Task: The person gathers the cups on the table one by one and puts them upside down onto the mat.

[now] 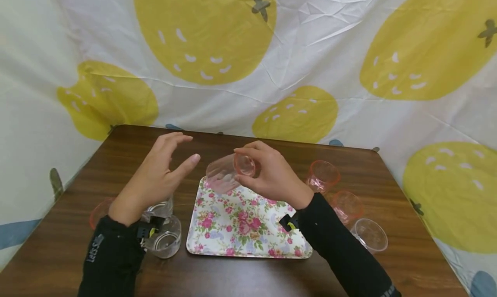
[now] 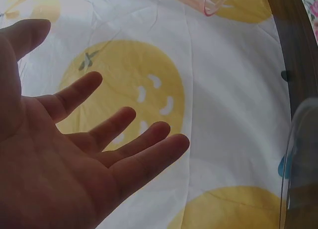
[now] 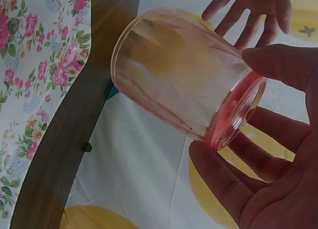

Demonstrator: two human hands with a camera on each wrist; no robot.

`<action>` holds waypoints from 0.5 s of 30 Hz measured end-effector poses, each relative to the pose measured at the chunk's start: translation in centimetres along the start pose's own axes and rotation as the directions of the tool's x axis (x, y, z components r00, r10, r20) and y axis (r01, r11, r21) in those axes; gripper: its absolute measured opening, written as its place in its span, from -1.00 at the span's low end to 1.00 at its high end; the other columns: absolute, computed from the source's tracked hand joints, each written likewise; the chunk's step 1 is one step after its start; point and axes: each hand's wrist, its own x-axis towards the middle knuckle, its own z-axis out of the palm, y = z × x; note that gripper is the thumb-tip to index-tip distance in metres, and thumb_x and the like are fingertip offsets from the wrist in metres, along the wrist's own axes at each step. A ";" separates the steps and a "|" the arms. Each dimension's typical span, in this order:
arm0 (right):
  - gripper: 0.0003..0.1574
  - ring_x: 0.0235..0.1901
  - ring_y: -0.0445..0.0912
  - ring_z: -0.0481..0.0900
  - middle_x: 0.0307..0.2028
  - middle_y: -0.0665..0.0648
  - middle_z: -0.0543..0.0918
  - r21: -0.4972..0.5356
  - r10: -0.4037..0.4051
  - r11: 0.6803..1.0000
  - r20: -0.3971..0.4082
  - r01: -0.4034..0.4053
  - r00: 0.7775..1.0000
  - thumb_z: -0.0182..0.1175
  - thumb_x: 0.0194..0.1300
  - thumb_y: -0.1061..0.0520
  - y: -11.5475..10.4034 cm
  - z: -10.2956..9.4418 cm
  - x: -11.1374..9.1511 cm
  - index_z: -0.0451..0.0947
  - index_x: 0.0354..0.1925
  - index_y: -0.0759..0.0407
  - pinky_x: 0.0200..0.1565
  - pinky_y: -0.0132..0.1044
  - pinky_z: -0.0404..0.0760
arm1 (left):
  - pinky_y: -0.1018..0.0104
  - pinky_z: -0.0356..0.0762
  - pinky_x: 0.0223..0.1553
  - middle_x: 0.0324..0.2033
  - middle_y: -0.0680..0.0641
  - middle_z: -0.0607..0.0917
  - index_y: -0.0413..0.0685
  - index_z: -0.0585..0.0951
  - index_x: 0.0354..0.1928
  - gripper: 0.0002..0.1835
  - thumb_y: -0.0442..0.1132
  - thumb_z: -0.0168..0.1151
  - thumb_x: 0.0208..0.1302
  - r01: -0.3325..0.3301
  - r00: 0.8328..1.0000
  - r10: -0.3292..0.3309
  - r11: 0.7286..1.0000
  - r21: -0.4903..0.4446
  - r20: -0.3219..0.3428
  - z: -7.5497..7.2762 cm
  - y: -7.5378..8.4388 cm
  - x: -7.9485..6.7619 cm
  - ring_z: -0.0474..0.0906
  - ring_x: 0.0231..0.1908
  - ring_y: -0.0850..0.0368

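Observation:
Over the far edge of a white floral tray (image 1: 217, 232), my right hand (image 1: 273, 172) pinches a pink transparent cup (image 1: 223, 176) at its base. In the right wrist view, thumb and fingers grip the base of the tilted cup (image 3: 174, 75), whose mouth points away from the palm. My left hand (image 1: 155, 176) is raised left of the cup, apart from it, with thumb and fingers spread. Nothing lies in that palm (image 2: 64, 154) in the left wrist view, where the pink cup shows at the top.
Left of the tray, clear glasses (image 1: 166, 244) and a pink cup (image 1: 95, 215) stand partly behind my left wrist. On the right are two pink cups (image 1: 323, 176) (image 1: 347, 207) and a clear cup (image 1: 370, 235). A fruit-print cloth (image 1: 233, 103) hangs behind the brown table (image 1: 411, 245).

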 end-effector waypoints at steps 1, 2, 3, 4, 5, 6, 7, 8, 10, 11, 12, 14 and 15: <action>-0.33 -0.47 -0.16 0.44 0.09 0.14 0.56 -0.008 -0.006 1.000 0.006 0.006 1.000 0.38 0.21 0.03 -0.1 0.0 0.2 0.52 0.25 0.17 -0.42 -0.23 0.54 | -0.39 0.30 0.22 0.42 -0.32 0.17 -0.16 0.33 0.38 -0.39 0.05 0.08 0.45 0.006 1.000 -0.006 1.000 0.018 0.001 0.0 0.0 0.0 0.13 0.35 -0.23; -0.34 -0.48 -0.16 0.46 0.09 0.15 0.55 -0.016 -0.013 1.000 0.012 0.014 1.000 0.37 0.20 0.04 -0.2 0.1 0.4 0.52 0.25 0.17 -0.42 -0.24 0.55 | -0.39 0.27 0.24 0.42 -0.32 0.17 -0.17 0.33 0.38 -0.38 0.06 0.08 0.44 0.011 1.000 -0.011 0.999 0.034 0.001 -0.1 0.0 -0.1 0.12 0.35 -0.23; -0.34 -0.46 -0.15 0.48 0.09 0.16 0.55 -0.030 -0.022 0.999 0.017 0.023 1.000 0.38 0.19 0.04 -0.3 0.1 0.6 0.53 0.25 0.17 -0.42 -0.24 0.55 | -0.40 0.24 0.25 0.42 -0.33 0.17 -0.17 0.33 0.38 -0.37 0.07 0.08 0.44 0.015 1.000 -0.015 0.999 0.048 0.001 -0.1 0.0 -0.1 0.10 0.36 -0.23; -0.34 -0.44 -0.14 0.50 0.09 0.17 0.55 -0.040 -0.032 0.999 0.023 0.033 0.999 0.37 0.19 0.04 -0.4 0.2 0.8 0.54 0.24 0.18 -0.41 -0.24 0.55 | -0.41 0.21 0.27 0.42 -0.33 0.17 -0.17 0.33 0.38 -0.37 0.08 0.08 0.44 0.021 1.000 -0.021 0.998 0.058 0.002 -0.1 0.0 -0.1 0.09 0.37 -0.23; -0.34 -0.39 -0.14 0.51 0.09 0.18 0.55 -0.052 -0.042 0.998 0.031 0.044 0.999 0.37 0.19 0.03 -0.5 0.2 1.1 0.54 0.24 0.17 -0.41 -0.24 0.55 | -0.41 0.19 0.28 0.42 -0.33 0.16 -0.16 0.32 0.38 -0.36 0.09 0.08 0.44 0.027 1.000 -0.027 0.997 0.067 0.004 -0.2 -0.1 -0.1 0.09 0.37 -0.24; -0.34 -0.34 -0.13 0.53 0.09 0.18 0.55 -0.064 -0.052 0.996 0.040 0.055 0.998 0.37 0.19 0.03 -0.5 0.2 1.3 0.54 0.24 0.17 -0.40 -0.23 0.55 | -0.41 0.20 0.28 0.42 -0.33 0.17 -0.16 0.32 0.38 -0.35 0.10 0.08 0.44 0.033 0.999 -0.034 0.996 0.077 0.005 -0.2 -0.1 -0.1 0.10 0.37 -0.24; -0.33 -0.30 -0.12 0.54 0.10 0.18 0.55 -0.075 -0.058 0.995 0.054 0.062 0.997 0.36 0.19 0.03 -0.6 0.3 1.5 0.54 0.25 0.17 -0.40 -0.23 0.55 | -0.41 0.21 0.27 0.42 -0.33 0.16 -0.16 0.31 0.39 -0.34 0.11 0.07 0.44 0.039 0.999 -0.040 0.995 0.088 0.008 -0.3 -0.1 -0.2 0.11 0.36 -0.25; -0.34 -0.27 -0.12 0.55 0.10 0.18 0.55 -0.083 -0.064 0.994 0.067 0.069 0.996 0.35 0.20 0.03 -0.7 0.3 1.8 0.53 0.25 0.16 -0.39 -0.23 0.56 | -0.41 0.21 0.27 0.42 -0.34 0.16 -0.16 0.31 0.40 -0.33 0.12 0.07 0.44 0.046 0.999 -0.047 0.994 0.099 0.011 -0.3 -0.1 -0.2 0.12 0.36 -0.26; -0.33 -0.20 -0.11 0.56 0.11 0.18 0.55 -0.098 -0.067 0.992 0.097 0.076 0.993 0.34 0.21 0.02 -0.7 0.4 2.2 0.52 0.27 0.15 -0.35 -0.22 0.58 | -0.43 0.22 0.25 0.42 -0.34 0.16 -0.15 0.29 0.41 -0.31 0.15 0.05 0.43 0.064 0.998 -0.067 0.991 0.119 0.022 -0.4 -0.2 -0.2 0.13 0.35 -0.28; -0.33 -0.17 -0.11 0.57 0.10 0.18 0.55 -0.106 -0.067 0.991 0.111 0.079 0.992 0.33 0.21 0.02 -0.7 0.5 2.4 0.52 0.27 0.15 -0.33 -0.22 0.60 | -0.43 0.22 0.25 0.42 -0.35 0.16 -0.15 0.28 0.41 -0.30 0.16 0.05 0.43 0.074 0.996 -0.078 0.989 0.129 0.029 -0.5 -0.2 -0.2 0.13 0.35 -0.28; -0.33 -0.16 -0.10 0.57 0.10 0.18 0.55 -0.111 -0.066 0.991 0.124 0.080 0.990 0.33 0.21 0.02 -0.7 0.6 2.5 0.52 0.27 0.15 -0.30 -0.22 0.61 | -0.44 0.23 0.25 0.42 -0.35 0.16 -0.16 0.27 0.42 -0.29 0.17 0.04 0.43 0.082 0.995 -0.088 0.987 0.140 0.037 -0.5 -0.3 -0.3 0.13 0.35 -0.29; -0.32 -0.14 -0.08 0.58 0.09 0.19 0.55 -0.115 -0.063 0.990 0.144 0.080 0.988 0.33 0.20 0.03 -0.7 0.9 2.7 0.51 0.28 0.16 -0.25 -0.20 0.63 | -0.45 0.23 0.24 0.42 -0.35 0.15 -0.15 0.26 0.43 -0.27 0.20 0.02 0.43 0.098 0.993 -0.107 0.983 0.155 0.055 -0.6 -0.4 -0.3 0.13 0.35 -0.31; -0.32 -0.13 -0.09 0.57 0.09 0.18 0.55 -0.120 -0.061 0.990 0.152 0.080 0.987 0.33 0.20 0.03 -0.7 1.1 2.8 0.52 0.28 0.16 -0.23 -0.20 0.64 | -0.45 0.23 0.24 0.43 -0.34 0.15 -0.13 0.26 0.43 -0.26 0.21 0.02 0.42 0.109 0.991 -0.120 0.981 0.160 0.061 -0.6 -0.4 -0.3 0.13 0.35 -0.31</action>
